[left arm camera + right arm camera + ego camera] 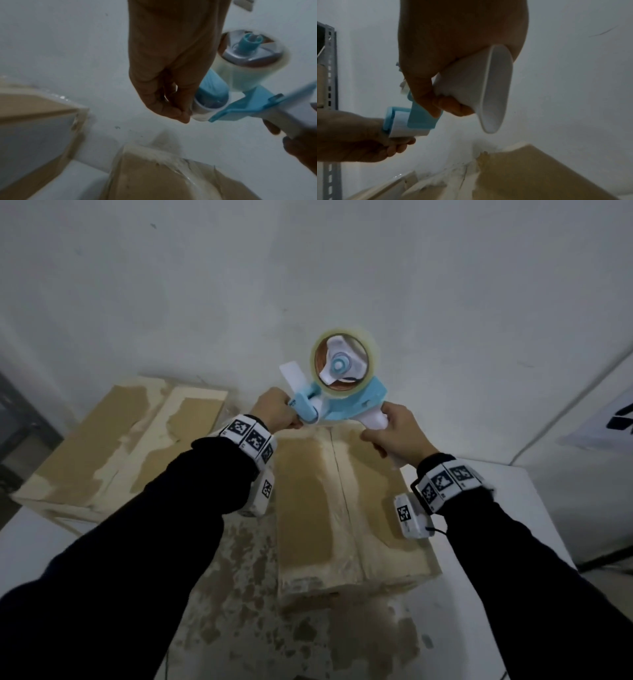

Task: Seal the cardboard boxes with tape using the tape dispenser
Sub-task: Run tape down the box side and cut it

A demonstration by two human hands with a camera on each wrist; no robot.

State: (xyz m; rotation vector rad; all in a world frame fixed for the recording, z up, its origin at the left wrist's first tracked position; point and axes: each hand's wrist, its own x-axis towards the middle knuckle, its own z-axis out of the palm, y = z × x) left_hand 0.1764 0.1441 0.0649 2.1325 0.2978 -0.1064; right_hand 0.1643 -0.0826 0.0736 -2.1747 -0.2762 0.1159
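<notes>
Now the tape dispenser (pixel 342 392) hangs above the far end of the near, closed cardboard box (pixel 342 508); right hand (pixel 397 433) grips its handle, left hand (pixel 277 410) pinches its front roller.

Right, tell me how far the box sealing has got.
Done: nothing clearly; no fresh strip shows along the centre seam of the near box. In hand: right hand grips the tape dispenser handle; left hand pinches at its roller end. Left: taping this box; whether the far box is sealed is unclear.
</notes>
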